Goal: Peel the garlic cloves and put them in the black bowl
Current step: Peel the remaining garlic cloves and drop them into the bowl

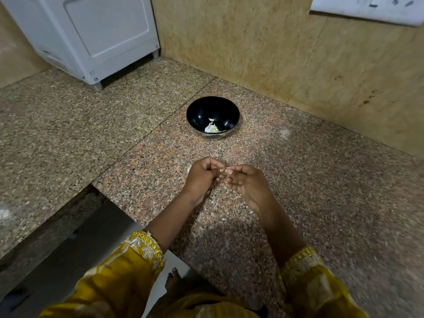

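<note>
A black bowl [213, 117] stands on the granite counter [309, 180], with a few pale garlic pieces [212, 127] lying in its bottom. In front of the bowl my two hands meet over the counter. My left hand [202, 177] and my right hand [246, 184] both have curled fingers and pinch a small garlic clove [223, 169] between their fingertips. The clove is mostly hidden by the fingers. Another pale bit shows at the left edge of my left hand.
A white appliance [91, 37] stands at the back left on small feet. A tan stone wall [275, 53] runs behind the bowl and along the right. The counter drops to a lower floor level at the front left. Small skin flakes [243, 204] lie under my hands.
</note>
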